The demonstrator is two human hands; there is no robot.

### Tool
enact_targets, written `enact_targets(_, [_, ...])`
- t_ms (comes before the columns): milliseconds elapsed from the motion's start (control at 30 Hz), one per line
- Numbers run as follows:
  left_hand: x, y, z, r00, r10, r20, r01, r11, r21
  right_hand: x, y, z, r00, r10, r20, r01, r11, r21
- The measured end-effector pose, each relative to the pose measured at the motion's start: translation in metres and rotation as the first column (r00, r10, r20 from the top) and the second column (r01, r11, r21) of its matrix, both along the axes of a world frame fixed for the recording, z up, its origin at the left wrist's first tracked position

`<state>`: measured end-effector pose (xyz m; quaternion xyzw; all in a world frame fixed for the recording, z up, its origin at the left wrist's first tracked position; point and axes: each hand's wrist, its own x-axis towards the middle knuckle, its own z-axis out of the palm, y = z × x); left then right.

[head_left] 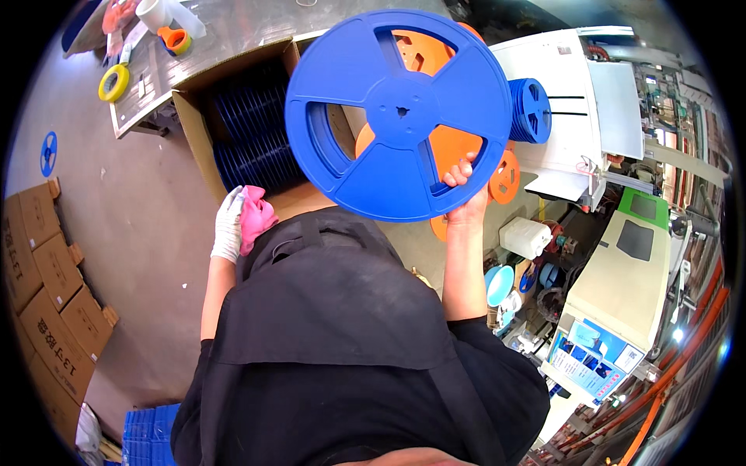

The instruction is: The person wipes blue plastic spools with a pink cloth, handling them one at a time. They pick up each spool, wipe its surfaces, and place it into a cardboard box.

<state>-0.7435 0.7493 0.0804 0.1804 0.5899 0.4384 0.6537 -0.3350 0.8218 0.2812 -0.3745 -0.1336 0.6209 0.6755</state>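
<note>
My right hand (465,196) is bare and grips the rim of a large blue plastic reel (404,87), its fingers coming through one of the cut-out windows. The reel is held up with its round face toward me. In my left hand (228,227), which wears a white glove, is a bunched pink cloth (257,218). That hand is beside the near edge of an open cardboard box (190,133). Rows of dark blue reels (256,116) stand on edge inside the box. Orange reels (505,177) show behind and through the windows of the blue one.
Several blue reels (532,110) sit on rods at a white machine, right. A metal table (241,31) carries yellow tape (114,83) and orange tape (174,40). Cartons (58,287) are stacked at left. A white jug (525,238) and a beige machine (622,272) stand right.
</note>
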Motion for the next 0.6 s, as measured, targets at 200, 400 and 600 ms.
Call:
enact_targets(200, [0.011,0.024,0.096,0.928,0.087,0.363,-0.086,0.996,-0.019,-0.026,0.008,0.003,0.997,0.062,-0.038,-0.061,0.998,0.017])
enact_targets(400, [0.006,0.042,0.095,0.883,0.104,0.458,-0.155,0.985,0.074,-0.039,0.012,0.009,0.997,0.043,-0.060,-0.045,0.998,-0.034])
enact_targets(600, [-0.013,0.043,0.065,0.929,0.173,0.327,-0.233,0.960,0.154,-0.049,0.015,0.011,0.996,-0.021,-0.083,0.010,0.992,-0.127])
